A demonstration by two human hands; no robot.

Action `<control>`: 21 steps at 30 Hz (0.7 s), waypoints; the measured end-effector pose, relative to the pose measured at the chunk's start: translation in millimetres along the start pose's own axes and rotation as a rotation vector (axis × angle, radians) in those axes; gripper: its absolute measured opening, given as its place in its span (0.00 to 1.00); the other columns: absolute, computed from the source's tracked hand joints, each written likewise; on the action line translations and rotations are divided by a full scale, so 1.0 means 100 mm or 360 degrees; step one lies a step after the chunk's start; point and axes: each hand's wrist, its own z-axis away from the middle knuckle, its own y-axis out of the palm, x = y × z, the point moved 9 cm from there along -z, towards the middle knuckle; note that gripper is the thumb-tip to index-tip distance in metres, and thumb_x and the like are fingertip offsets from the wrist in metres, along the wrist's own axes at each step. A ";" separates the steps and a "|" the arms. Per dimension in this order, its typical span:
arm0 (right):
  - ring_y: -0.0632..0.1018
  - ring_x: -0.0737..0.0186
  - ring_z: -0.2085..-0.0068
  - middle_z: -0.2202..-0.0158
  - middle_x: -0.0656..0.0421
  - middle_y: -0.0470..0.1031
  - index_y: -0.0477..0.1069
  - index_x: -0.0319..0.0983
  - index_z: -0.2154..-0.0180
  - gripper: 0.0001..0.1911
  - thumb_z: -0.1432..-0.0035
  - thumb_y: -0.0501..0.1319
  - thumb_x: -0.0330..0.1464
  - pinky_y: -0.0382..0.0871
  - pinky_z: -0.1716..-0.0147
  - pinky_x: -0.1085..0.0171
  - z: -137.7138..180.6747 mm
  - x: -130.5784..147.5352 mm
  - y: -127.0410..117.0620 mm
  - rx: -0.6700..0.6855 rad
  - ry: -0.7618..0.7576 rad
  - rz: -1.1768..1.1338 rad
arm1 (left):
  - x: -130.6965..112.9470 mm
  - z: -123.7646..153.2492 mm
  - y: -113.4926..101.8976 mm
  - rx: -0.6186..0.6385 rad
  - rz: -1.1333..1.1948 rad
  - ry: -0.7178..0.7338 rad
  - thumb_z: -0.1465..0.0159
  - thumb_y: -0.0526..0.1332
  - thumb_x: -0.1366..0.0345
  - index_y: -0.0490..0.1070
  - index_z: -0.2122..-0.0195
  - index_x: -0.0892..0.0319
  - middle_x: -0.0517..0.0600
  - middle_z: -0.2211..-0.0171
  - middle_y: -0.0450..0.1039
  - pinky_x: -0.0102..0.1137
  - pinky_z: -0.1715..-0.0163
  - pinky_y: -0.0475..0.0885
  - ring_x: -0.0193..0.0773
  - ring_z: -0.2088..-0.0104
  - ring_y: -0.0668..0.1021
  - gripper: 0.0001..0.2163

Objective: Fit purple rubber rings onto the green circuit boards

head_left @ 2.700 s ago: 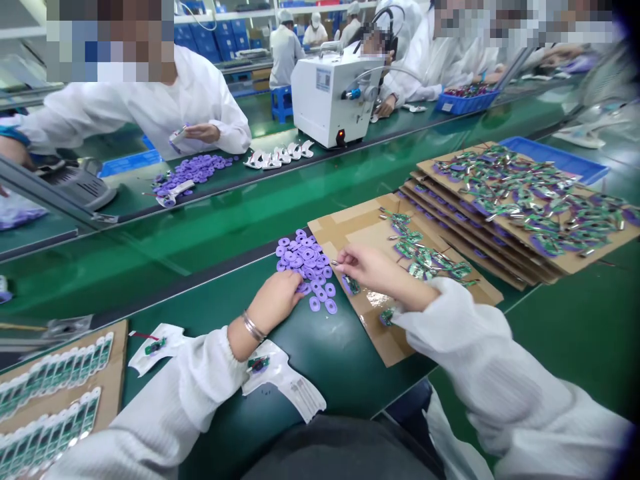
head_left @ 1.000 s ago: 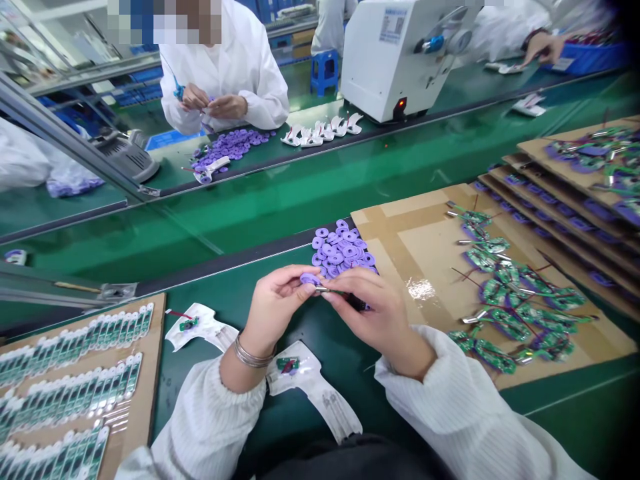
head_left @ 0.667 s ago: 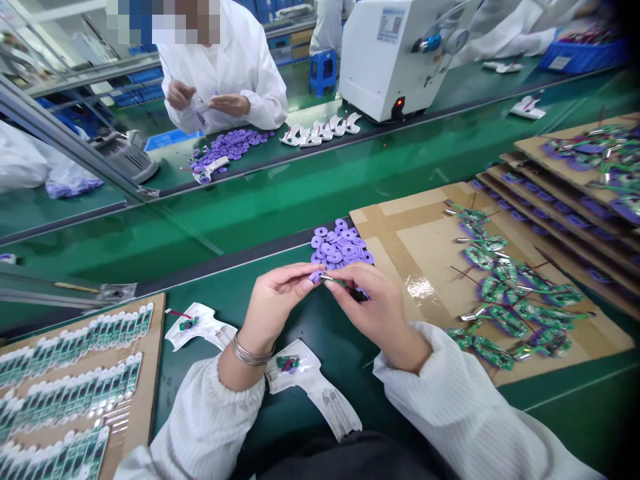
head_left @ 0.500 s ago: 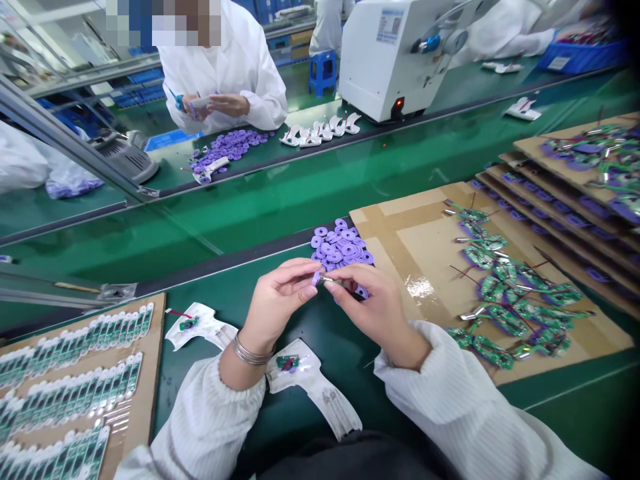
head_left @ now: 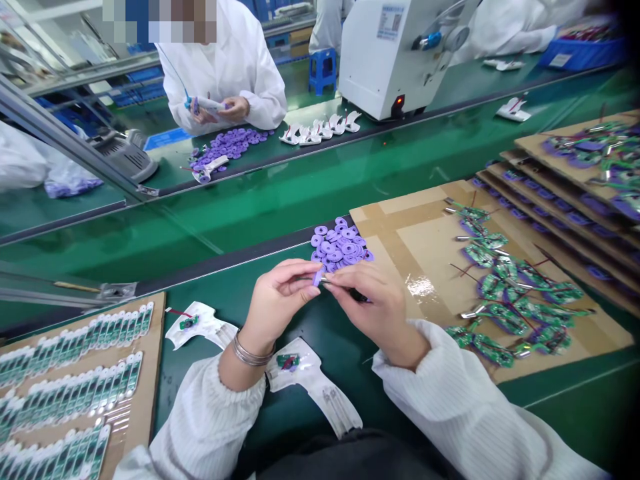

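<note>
One fitting step appears active: the left hand pinches a purple ring, the right hand grips a metal cylinder, and the next move needs alignment.

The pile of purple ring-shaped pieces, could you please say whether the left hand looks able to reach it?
Probably yes: the pile lies just beyond the bare left hand, with no barrier visible between, though that hand is holding a purple piece.
</note>
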 end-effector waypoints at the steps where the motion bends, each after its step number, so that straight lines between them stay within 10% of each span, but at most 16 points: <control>1: 0.80 0.61 0.65 0.67 0.59 0.81 0.76 0.43 0.66 0.04 0.43 0.65 0.28 0.72 0.63 0.59 0.00 -0.02 -0.01 -0.0014 0.0054 -0.0034 | 0.00 0.00 0.00 -0.0007 -0.0002 -0.0009 0.46 0.72 0.69 0.80 0.59 0.56 0.52 0.56 0.75 0.30 0.55 0.77 0.37 0.58 0.80 0.13; 21: 0.80 0.61 0.65 0.68 0.60 0.81 0.77 0.43 0.68 0.04 0.43 0.65 0.28 0.75 0.63 0.60 -0.05 -0.11 0.00 0.0088 0.0243 -0.0291 | -0.31 0.03 0.06 0.0093 -0.0683 0.0359 0.45 0.71 0.68 0.79 0.56 0.50 0.50 0.61 0.77 0.31 0.59 0.78 0.38 0.61 0.79 0.16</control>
